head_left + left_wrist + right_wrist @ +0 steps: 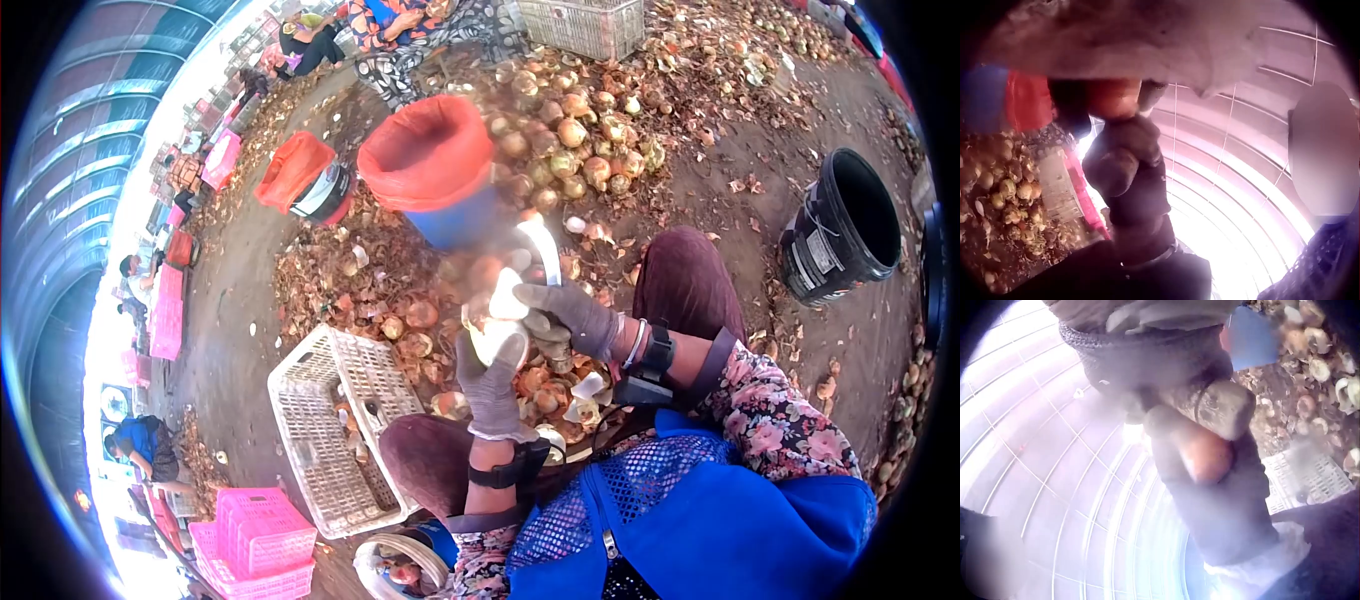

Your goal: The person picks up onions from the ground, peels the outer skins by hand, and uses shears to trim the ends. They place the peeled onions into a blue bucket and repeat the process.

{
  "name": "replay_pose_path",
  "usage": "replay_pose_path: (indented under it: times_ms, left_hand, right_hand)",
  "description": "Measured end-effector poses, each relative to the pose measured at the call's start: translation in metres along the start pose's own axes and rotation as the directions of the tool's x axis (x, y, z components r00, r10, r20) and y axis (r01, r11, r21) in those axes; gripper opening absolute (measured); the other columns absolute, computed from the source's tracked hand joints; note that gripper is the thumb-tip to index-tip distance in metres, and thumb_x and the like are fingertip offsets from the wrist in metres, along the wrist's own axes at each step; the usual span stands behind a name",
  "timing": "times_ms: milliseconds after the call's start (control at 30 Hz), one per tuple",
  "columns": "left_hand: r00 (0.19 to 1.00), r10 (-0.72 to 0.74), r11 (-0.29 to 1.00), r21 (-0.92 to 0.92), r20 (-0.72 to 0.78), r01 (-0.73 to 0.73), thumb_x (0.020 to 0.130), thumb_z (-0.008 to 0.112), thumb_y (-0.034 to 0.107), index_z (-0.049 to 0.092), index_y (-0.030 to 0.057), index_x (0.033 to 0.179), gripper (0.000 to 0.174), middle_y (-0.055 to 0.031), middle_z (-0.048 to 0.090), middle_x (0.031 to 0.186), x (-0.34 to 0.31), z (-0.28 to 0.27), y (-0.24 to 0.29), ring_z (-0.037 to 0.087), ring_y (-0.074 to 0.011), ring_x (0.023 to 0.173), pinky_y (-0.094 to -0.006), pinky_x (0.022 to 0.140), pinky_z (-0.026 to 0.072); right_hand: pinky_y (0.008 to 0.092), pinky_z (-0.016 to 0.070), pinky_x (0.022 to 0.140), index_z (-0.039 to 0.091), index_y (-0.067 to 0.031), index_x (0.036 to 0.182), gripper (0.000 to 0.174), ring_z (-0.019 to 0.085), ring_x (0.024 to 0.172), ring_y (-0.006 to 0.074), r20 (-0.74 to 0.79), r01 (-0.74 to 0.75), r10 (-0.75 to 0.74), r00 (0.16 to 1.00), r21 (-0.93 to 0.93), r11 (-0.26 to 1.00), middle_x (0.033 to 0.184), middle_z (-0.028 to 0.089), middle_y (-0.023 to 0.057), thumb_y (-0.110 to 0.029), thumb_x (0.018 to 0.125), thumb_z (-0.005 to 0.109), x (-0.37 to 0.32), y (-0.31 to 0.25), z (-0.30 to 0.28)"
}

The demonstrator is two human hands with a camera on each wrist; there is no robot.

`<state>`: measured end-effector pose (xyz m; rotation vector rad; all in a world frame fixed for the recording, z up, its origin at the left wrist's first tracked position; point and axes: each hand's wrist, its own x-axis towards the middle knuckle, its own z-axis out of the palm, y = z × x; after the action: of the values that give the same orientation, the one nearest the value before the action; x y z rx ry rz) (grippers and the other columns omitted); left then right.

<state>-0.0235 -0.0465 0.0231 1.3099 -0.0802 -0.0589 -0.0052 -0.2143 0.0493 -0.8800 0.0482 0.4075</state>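
My gloved left hand holds a peeled-looking onion, which glares white in the head view. In the right wrist view its reddish-brown side shows between the gloves. Close against it from the other side is my gloved right hand, fingers curled at the onion. A bright curved strip stands out just past the right fingers; glare hides its kind, and I cannot tell whether that hand grips it. Below the hands, onions and loose skins lie between my knees.
A white plastic crate stands by my left knee. Ahead are a blue bucket with a red liner and a heap of onions. A black bucket is at the right. Pink crates stand at the left; other people sit farther off.
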Motion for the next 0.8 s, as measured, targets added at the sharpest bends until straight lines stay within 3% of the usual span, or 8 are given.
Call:
replay_pose_path:
  times_ms: [33,133,200,300,467,567,700,800]
  left_hand:
    - [0.999,-0.044,0.998,-0.044,0.030,0.045,0.080,0.072,0.015,0.052,0.0050,0.131,0.057,-0.0091,0.058,0.124,0.000,0.000,0.002,0.059,-0.0215,0.112,-0.0335,0.093,0.0518]
    - [0.989,-0.096,0.979,-0.167,0.109,0.113,0.074,0.077,0.023,0.050,0.0040,0.132,0.067,-0.0093,0.057,0.124,-0.008,0.004,0.018,0.060,-0.0219,0.111,-0.0339,0.094,0.0519]
    - [0.990,-0.019,0.964,-0.258,0.140,0.055,0.073,0.079,0.032,0.050,0.0009,0.132,0.073,-0.0086,0.060,0.119,-0.018,0.013,0.030,0.061,-0.0215,0.108,-0.0357,0.093,0.0522]
    - [0.990,-0.036,0.922,-0.378,0.139,0.087,0.072,0.079,0.045,0.043,0.0005,0.139,0.087,-0.0108,0.056,0.127,-0.011,0.010,0.027,0.058,-0.0260,0.116,-0.0385,0.103,0.0483]
    - [0.996,-0.084,0.895,-0.435,0.043,0.095,0.072,0.082,0.050,0.033,0.0024,0.146,0.101,-0.0144,0.045,0.144,-0.007,-0.005,0.021,0.044,-0.0292,0.134,-0.0443,0.115,0.0372]
    - [0.979,-0.123,0.975,-0.165,0.162,0.150,0.077,0.080,0.043,0.036,0.0022,0.145,0.090,-0.0135,0.049,0.138,-0.002,-0.015,0.023,0.053,-0.0264,0.123,-0.0383,0.103,0.0466]
    - [0.978,0.079,0.989,-0.134,0.193,-0.054,0.081,0.077,0.037,0.037,0.0010,0.145,0.084,-0.0118,0.051,0.135,0.012,-0.011,0.021,0.055,-0.0253,0.118,-0.0349,0.098,0.0491]
    - [0.977,0.190,0.978,-0.104,0.095,-0.181,0.082,0.078,0.027,0.040,0.0011,0.142,0.075,-0.0093,0.054,0.130,0.009,-0.002,0.018,0.056,-0.0224,0.114,-0.0339,0.096,0.0497]
  right_hand:
    - [0.0281,0.0438,0.043,0.057,-0.0098,0.080,0.032,0.049,0.044,0.0134,0.080,-0.021,0.016,0.997,0.063,0.998,0.058,0.051,0.0017,-0.037,0.096,0.060,0.007,0.005,-0.012]
    - [0.0330,0.0562,0.067,0.062,-0.0055,0.099,0.036,0.066,0.072,0.0205,-0.058,0.115,-0.099,0.993,0.478,0.871,0.081,0.065,0.0085,-0.041,0.095,0.058,0.003,0.002,-0.030]
    - [0.0241,0.0464,0.055,0.059,-0.0114,0.090,0.026,0.054,0.059,0.0097,-0.110,0.183,-0.147,0.983,0.553,0.813,0.067,0.053,-0.0022,-0.036,0.097,0.057,0.003,-0.035,-0.043]
    - [0.0180,0.0398,0.044,0.060,-0.0154,0.090,0.023,0.047,0.050,0.0021,-0.146,0.267,-0.236,0.961,0.252,0.930,0.061,0.050,-0.0078,-0.037,0.097,0.058,-0.013,-0.054,-0.027]
    - [0.0232,0.0413,0.042,0.062,-0.0054,0.115,0.049,0.058,0.053,0.0096,0.014,-0.090,0.097,0.995,-0.274,0.957,0.079,0.069,0.0092,-0.049,0.095,0.053,-0.003,-0.009,-0.009]
    - [0.0232,0.0407,0.046,0.062,-0.0053,0.116,0.051,0.054,0.053,0.0085,0.123,-0.071,0.118,0.985,-0.336,0.939,0.079,0.067,0.0081,-0.052,0.096,0.051,-0.026,-0.011,0.015]
    - [0.0297,0.0478,0.060,0.056,-0.0036,0.132,0.052,0.057,0.064,0.0140,0.062,0.056,-0.037,0.997,-0.336,0.940,0.079,0.063,0.0044,-0.044,0.099,0.050,-0.009,0.011,-0.008]
    - [0.0356,0.0512,0.065,0.054,-0.0038,0.134,0.049,0.063,0.070,0.0177,0.156,0.477,-0.487,0.859,-0.591,0.651,0.080,0.066,0.0047,-0.039,0.099,0.053,0.009,0.032,-0.011]
